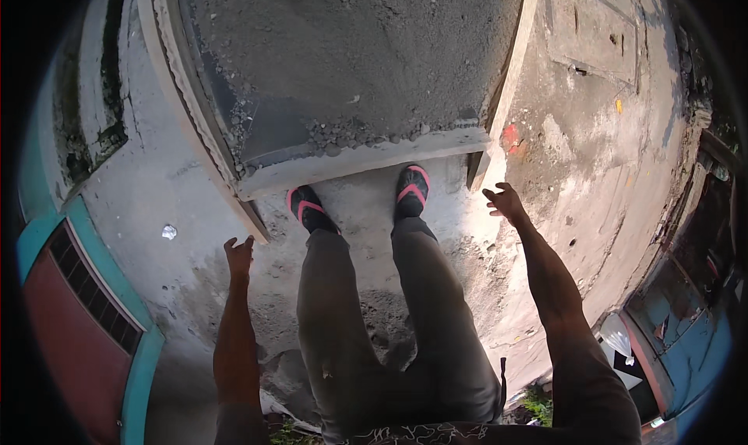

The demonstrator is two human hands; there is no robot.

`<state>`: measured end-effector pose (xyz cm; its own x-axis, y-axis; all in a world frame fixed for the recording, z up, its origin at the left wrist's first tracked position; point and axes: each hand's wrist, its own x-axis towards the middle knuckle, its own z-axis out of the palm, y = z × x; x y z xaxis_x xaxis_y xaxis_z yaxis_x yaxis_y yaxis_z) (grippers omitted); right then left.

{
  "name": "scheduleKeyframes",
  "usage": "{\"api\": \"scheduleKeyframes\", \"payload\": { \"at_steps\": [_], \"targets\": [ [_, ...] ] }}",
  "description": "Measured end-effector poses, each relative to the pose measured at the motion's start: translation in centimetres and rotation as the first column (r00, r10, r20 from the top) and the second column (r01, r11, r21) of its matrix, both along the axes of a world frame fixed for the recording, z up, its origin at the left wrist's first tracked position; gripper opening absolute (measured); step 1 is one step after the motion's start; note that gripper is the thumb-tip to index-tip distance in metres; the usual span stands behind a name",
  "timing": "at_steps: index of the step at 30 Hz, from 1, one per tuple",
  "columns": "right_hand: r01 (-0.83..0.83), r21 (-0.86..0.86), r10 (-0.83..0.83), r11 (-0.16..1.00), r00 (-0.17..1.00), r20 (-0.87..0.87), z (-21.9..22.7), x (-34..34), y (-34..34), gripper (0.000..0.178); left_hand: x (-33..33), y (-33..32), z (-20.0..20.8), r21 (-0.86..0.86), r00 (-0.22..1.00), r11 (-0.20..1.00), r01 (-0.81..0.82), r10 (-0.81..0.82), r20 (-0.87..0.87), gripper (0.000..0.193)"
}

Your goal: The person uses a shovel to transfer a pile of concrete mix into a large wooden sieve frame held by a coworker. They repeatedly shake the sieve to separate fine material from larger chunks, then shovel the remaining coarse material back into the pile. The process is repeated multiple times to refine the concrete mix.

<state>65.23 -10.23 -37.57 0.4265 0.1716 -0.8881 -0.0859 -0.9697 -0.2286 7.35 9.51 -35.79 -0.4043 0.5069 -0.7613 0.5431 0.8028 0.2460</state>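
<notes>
A large wooden-framed tray (366, 161) with grey sand (358, 48) in it lies on the ground in front of my feet. Small stones gather along its near board. Its side rails run past that board as two short handle ends, the left handle end (255, 225) and the right handle end (478, 170). My left hand (240, 256) hangs just short of the left one, fingers apart and slightly bent, holding nothing. Close to the right one, my right hand (506, 204) is also open, its fingers spread. Neither hand appears to touch the wood.
My feet in black and pink flip-flops (411, 189) stand against the near board. Rough concrete ground (576, 172) spreads around. At left are a crumpled white scrap (169, 232) and a red door (74, 344) with a turquoise frame. A clear plastic bag (616, 337) lies at lower right.
</notes>
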Motion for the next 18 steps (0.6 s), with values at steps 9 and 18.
{"api": "scheduleKeyframes", "payload": {
  "at_steps": [9,18],
  "targets": [
    [-0.322,0.082,0.259,0.943,0.868,0.423,-16.6,4.2,-2.6,0.051,-6.1,2.1,-15.3,0.246,0.954,0.931,0.271,-0.293,0.059,0.06],
    [0.138,0.561,-0.194,0.816,0.98,0.042,-16.3,3.2,-1.9,0.045,-6.9,1.7,-16.0,0.174,0.973,0.984,0.036,-0.074,0.221,0.039]
  ]
}}
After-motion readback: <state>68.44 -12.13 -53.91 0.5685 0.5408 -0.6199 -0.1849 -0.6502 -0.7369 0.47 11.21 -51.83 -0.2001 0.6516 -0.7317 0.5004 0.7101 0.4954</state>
